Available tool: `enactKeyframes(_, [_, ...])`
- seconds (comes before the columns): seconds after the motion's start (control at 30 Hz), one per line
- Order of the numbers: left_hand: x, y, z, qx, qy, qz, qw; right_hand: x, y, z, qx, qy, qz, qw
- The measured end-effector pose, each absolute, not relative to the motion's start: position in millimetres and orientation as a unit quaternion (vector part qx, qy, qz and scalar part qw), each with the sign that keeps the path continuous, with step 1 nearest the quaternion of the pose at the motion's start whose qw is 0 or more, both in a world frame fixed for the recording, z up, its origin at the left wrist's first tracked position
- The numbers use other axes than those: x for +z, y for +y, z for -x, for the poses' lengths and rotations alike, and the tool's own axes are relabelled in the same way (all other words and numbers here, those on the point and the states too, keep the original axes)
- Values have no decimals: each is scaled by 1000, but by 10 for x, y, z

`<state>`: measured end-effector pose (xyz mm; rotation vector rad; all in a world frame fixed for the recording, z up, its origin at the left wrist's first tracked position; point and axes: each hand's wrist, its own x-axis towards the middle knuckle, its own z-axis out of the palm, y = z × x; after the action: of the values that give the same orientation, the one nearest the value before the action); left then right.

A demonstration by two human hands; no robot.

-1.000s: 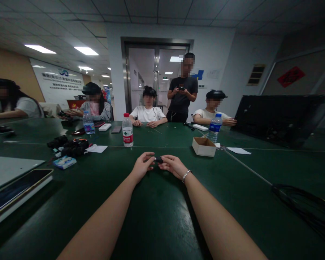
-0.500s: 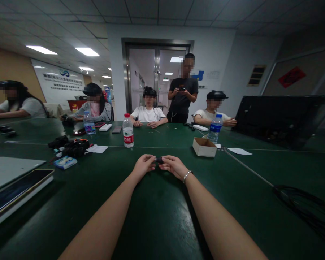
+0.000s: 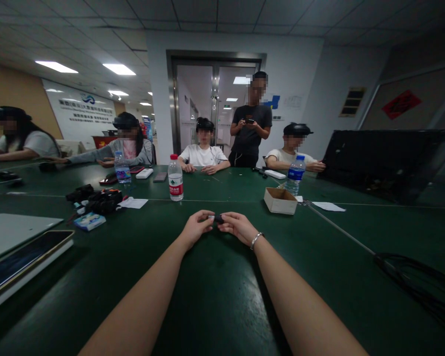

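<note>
Between my two hands, just above the green table (image 3: 222, 277), is a small black object (image 3: 218, 218) with a slim silver end; it is too small to name more exactly. My left hand (image 3: 198, 225) pinches the silver end between thumb and fingers. The black end sits in the closed fingertips of my right hand (image 3: 239, 227), whose wrist wears a silver bracelet (image 3: 256, 241). Part of the object is hidden by the fingertips of both hands.
An open cardboard box (image 3: 280, 201) and a water bottle (image 3: 295, 175) stand right of my hands; a red-capped bottle (image 3: 175, 180) stands left. Black gear (image 3: 100, 200), a phone (image 3: 25, 264) and coiled cable (image 3: 411, 277) lie further out. Several people sit opposite; one stands.
My hands stay almost in place, and slightly more of the object's silver end shows between them. Across the table, a person in grey sleeves has stretched an arm out to the left.
</note>
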<state>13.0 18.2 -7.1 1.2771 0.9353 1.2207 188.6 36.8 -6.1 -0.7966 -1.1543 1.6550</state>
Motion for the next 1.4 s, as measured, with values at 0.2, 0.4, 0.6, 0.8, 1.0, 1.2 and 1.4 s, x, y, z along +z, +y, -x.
enactKeyframes(0.2, [-86,209,-179,518,429,-524,523,-73,386,-1881,666,-474,335,469])
enactKeyframes(0.4, [-101,236,-188,512,445,-511,528,-55,362,-1886,665,-479,329,469])
enactKeyframes(0.6, [-123,278,-178,483,483,-516,516,-56,357,-1901,668,-486,316,467])
enactKeyframes(0.8, [-133,291,-177,466,509,-541,480,-63,357,-1912,672,-484,305,470])
enactKeyframes(1.0, [-92,267,-179,447,530,-564,448,-50,347,-1919,674,-488,301,466])
enactKeyframes(1.2, [-57,253,-197,426,558,-562,437,-34,335,-1926,679,-491,293,460])
enactKeyframes(1.4, [-80,281,-199,424,578,-551,428,-29,329,-1933,685,-500,276,452])
